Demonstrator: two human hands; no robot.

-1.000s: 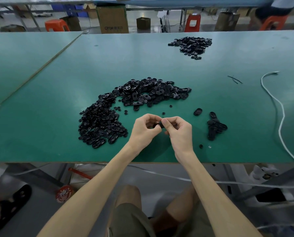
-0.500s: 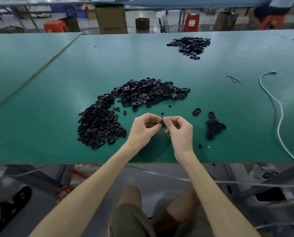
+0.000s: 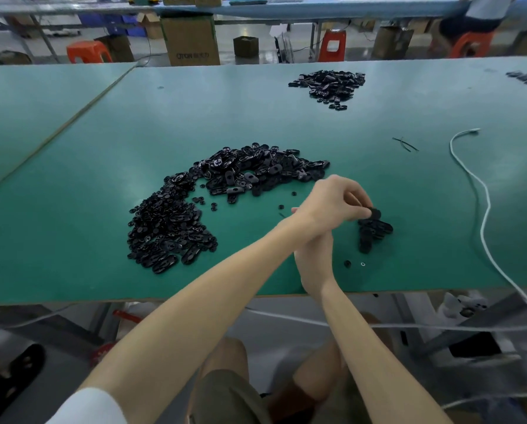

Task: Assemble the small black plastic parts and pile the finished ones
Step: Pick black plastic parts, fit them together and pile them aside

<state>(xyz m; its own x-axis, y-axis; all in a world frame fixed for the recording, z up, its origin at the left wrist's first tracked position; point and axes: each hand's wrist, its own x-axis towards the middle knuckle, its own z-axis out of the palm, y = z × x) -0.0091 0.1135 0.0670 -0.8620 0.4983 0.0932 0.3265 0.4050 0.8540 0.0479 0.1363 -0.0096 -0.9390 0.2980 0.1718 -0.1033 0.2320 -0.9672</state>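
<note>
Fingertips [image 3: 363, 213] of the left hand [image 3: 332, 203] are pinched tight on one black part [image 3: 376, 213], held right at the top of the finished pile [image 3: 373, 232]. Can't tell if it's touching or just above. The left forearm crosses over the right hand [image 3: 312, 252], which is mostly hidden under the wrist. I can't tell if its fingers are apart or holding anything.

Risks as I read it:
- Letting go from height: the pile is small and loosely stacked, so the part could slide off onto the table [image 3: 72, 179] or knock others down.
- Two small rings [image 3: 347, 263] lie near the pile's front edge. A stray part landing there mixes finished with loose.
- If the pieces aren't fully seated, the drop could pop them apart. I can't verify seating, the part is too small and dark.
- Crossed arms: drawing the left hand back could bump the right one.
- The loose heap [image 3: 225, 191] sits well apart to the left, low risk. The white cable [image 3: 485, 209] is well to the right, no concern.
</note>
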